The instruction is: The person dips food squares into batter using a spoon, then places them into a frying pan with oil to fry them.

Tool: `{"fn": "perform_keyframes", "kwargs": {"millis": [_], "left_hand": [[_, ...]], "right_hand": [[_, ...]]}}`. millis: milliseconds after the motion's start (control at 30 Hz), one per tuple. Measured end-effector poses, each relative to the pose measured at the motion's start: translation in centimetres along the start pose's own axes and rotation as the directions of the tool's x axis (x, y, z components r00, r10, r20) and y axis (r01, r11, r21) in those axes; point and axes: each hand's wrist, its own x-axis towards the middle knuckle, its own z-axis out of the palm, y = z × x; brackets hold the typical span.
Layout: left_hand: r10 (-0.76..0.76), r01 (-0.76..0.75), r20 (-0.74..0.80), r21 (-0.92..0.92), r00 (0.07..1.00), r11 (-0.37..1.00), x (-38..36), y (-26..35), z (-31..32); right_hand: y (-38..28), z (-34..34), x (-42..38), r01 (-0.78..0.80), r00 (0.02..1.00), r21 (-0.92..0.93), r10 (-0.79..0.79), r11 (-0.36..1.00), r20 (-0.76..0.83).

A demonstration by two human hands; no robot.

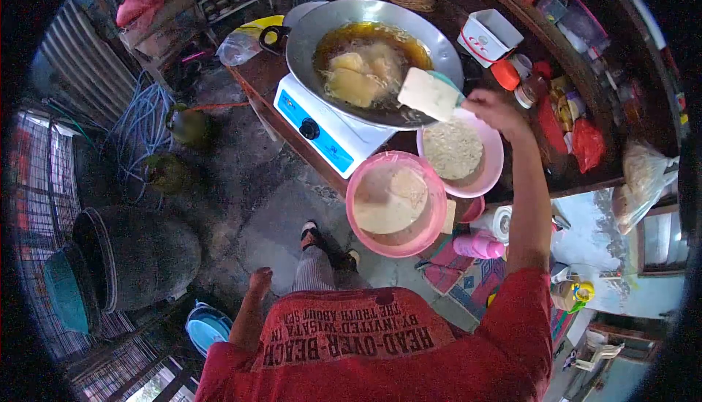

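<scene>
Cream-white slab (428, 95), flat, rectangular, held by right hand (499, 114) over wok (311, 42); left hand (259, 280) grip unclear.

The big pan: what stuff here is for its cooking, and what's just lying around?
Seems for cooking:
- big pan
- stove
- pale slab at the right hand
- two pink bowls with pale food

Probably just about:
- pink bottle
- blue hose
- red bag
</scene>
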Motion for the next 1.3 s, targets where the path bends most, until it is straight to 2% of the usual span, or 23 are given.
{"fn": "perform_keyframes", "kwargs": {"millis": [67,100,167,200,267,300,367,400,467,533,567,600,667,700,733,767,800,867,967,1000,1067,1233,1300], "left_hand": [[-0.289,0.27,-0.042,-0.255,0.956,0.929,0.1,-0.3,2.4],[-0.293,0.273,-0.042,-0.256,0.955,0.927,0.2,-0.5,3.4],[-0.518,0.454,0.191,-0.772,0.834,0.445,0.0,-0.7,4.8],[-0.521,0.456,0.192,-0.773,0.832,0.442,-0.4,-0.4,3.5],[-0.343,0.392,0.204,-0.294,0.917,0.872,-1.7,1.3,-1.7],[-0.346,0.395,0.206,-0.296,0.915,0.87,-2.2,1.0,-1.3],[0.035,-0.039,0.064,0.06,0.997,0.997,-3.0,-0.7,1.2],[0.038,-0.042,0.066,0.061,0.997,0.997,-3.1,-1.0,2.3],[-0.122,0.126,0.031,-0.19,0.992,0.974,-2.9,-1.0,4.2],[-0.281,0.273,0.046,-0.428,0.959,0.862,-3.0,-0.7,5.9],[-0.354,0.338,0.074,-0.533,0.932,0.776,-3.5,-0.6,6.7],[-0.421,0.397,0.118,-0.625,0.899,0.672,-2.8,-0.7,7.0],[-0.531,0.495,0.237,-0.763,0.813,0.417,-1.4,-0.2,7.8],[-0.525,0.501,0.249,-0.757,0.814,0.419,-1.3,0.0,7.7],[-0.495,0.507,0.173,-0.517,0.851,0.69,-0.2,0.0,6.6],[-0.437,0.451,0.111,-0.206,0.893,0.868,0.7,0.1,5.4],[-0.433,0.447,0.113,-0.205,0.894,0.871,1.1,0.3,4.5],[-0.506,0.511,0.151,-0.482,0.849,0.712,1.5,0.6,2.9],[-0.583,0.517,0.256,-0.786,0.771,0.338,1.4,0.8,1.5],[-0.583,0.522,0.26,-0.782,0.77,0.341,1.1,0.6,1.4],[-0.156,0.139,-0.044,-0.265,0.987,0.954,0.9,0.0,1.3],[-0.249,0.248,0.037,-0.318,0.968,0.915,-1.5,4.3,-5.0],[-0.305,0.318,0.091,-0.315,0.948,0.894,-1.8,4.8,-5.3]], "right_hand": [[1.6,0.8,4.8,0.122,0.991,-0.117,-0.127,0.986,-0.041],[2.1,1.2,6.0,0.232,0.965,-0.235,-0.254,0.944,-0.069],[-0.6,2.5,5.5,0.194,0.942,-0.435,-0.29,0.879,-0.167],[-2.1,3.4,5.0,0.122,0.905,-0.611,-0.341,0.782,-0.255],[-3.0,4.2,5.1,0.069,0.867,-0.707,-0.393,0.704,-0.306],[-3.1,4.4,5.3,0.015,0.837,-0.809,-0.45,0.587,-0.311],[-3.2,4.3,4.9,-0.049,0.807,-0.888,-0.505,0.458,-0.305],[-3.5,3.8,4.0,-0.093,0.779,-0.836,-0.484,0.541,-0.399],[-3.3,2.7,2.1,-0.138,0.746,-0.773,-0.448,0.619,-0.492],[-1.6,0.9,-0.1,0.0,0.744,-0.572,-0.382,0.82,-0.548],[-0.9,-0.3,-1.1,-0.018,0.879,-0.46,-0.205,0.888,-0.43],[-0.1,-0.5,-2.4,-0.03,0.885,-0.455,-0.188,0.89,-0.426],[1.5,0.3,-5.7,0.241,0.931,-0.19,-0.281,0.952,-0.231],[1.5,1.6,-7.4,0.163,0.966,-0.204,-0.199,0.965,-0.168],[1.1,3.2,-9.1,0.088,0.988,-0.224,-0.115,0.97,-0.107],[1.5,5.3,-10.4,0.097,0.973,-0.362,-0.164,0.927,-0.16],[2.0,7.6,-11.1,0.097,0.953,-0.492,-0.223,0.865,-0.204],[1.8,11.0,-11.7,-0.08,0.975,-0.6,-0.061,0.796,-0.212],[5.2,15.1,-10.2,-0.138,0.945,-0.786,-0.157,0.602,-0.286],[6.3,16.2,-9.8,-0.139,0.947,-0.783,-0.151,0.606,-0.285],[7.9,17.7,-8.9,-0.127,0.919,-0.745,-0.206,0.654,-0.337],[6.9,16.9,-10.2,-0.087,0.936,-0.616,-0.148,0.783,-0.32],[7.5,15.7,-10.7,-0.258,0.933,-0.5,0.079,0.827,-0.352]]}}
